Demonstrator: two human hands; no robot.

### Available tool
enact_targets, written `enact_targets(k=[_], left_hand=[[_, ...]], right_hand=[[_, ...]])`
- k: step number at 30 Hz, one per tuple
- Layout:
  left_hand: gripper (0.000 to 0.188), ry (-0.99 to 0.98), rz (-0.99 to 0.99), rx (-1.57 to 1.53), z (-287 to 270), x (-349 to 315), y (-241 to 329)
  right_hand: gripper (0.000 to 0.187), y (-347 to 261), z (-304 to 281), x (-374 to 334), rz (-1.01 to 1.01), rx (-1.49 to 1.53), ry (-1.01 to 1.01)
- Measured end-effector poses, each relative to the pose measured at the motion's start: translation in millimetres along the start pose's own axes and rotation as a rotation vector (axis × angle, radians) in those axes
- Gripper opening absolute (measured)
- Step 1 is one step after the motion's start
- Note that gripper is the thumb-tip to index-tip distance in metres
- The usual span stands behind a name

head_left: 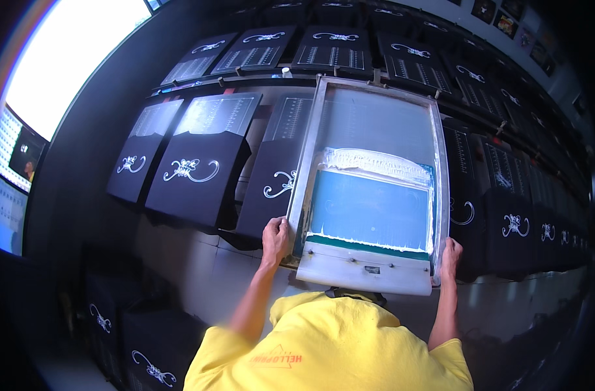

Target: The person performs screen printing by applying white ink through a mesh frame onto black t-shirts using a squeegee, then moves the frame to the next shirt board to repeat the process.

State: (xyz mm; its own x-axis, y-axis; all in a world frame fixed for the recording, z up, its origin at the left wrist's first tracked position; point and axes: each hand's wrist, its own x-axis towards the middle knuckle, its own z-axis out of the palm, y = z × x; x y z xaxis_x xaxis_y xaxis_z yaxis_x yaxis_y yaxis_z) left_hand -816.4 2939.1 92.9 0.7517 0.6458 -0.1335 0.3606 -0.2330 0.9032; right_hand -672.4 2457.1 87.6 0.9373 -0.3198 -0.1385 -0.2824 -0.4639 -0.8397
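A metal-framed printing screen (443,176) is held in front of me, its near end close to my body. My left hand (276,242) grips the left side bar near the lower corner, fingers closed round it. Opposite, my right hand (450,259) is closed on the right side bar. Across the mesh lies a thick band of white ink (375,161), with a blue area below it edged in white smears. A wide squeegee (362,268) with a pale metal holder and green blade rests at the screen's near end. What lies under the screen is mostly hidden.
Black shirts (186,186) with white scroll prints hang over boards on the left. More printed black shirts (512,225) line the right side. Beyond a long rail (271,83) stands another row of boards (333,49). A bright window (69,52) is at upper left.
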Motion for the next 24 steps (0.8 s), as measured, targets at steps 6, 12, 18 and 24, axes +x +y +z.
enact_targets(k=[6,12,18,24], left_hand=[[0.029,0.019,0.007,-0.019,-88.4,46.9,-64.9],[0.031,-0.021,0.017,-0.022,-127.1,85.5,-105.2],[0.032,-0.033,0.007,0.044,-141.9,106.3,-101.1],[0.032,-0.05,0.012,0.06,-137.3,120.2,-89.0]], right_hand=[[0.041,-29.3,98.7,-66.7,0.032,0.025,0.028],[0.039,-22.5,155.2,-76.8,-0.023,0.014,0.042],[0.037,-44.8,178.9,-70.4,-0.067,-0.041,-0.02],[0.039,-18.5,194.3,-48.6,-0.188,-0.102,0.179]])
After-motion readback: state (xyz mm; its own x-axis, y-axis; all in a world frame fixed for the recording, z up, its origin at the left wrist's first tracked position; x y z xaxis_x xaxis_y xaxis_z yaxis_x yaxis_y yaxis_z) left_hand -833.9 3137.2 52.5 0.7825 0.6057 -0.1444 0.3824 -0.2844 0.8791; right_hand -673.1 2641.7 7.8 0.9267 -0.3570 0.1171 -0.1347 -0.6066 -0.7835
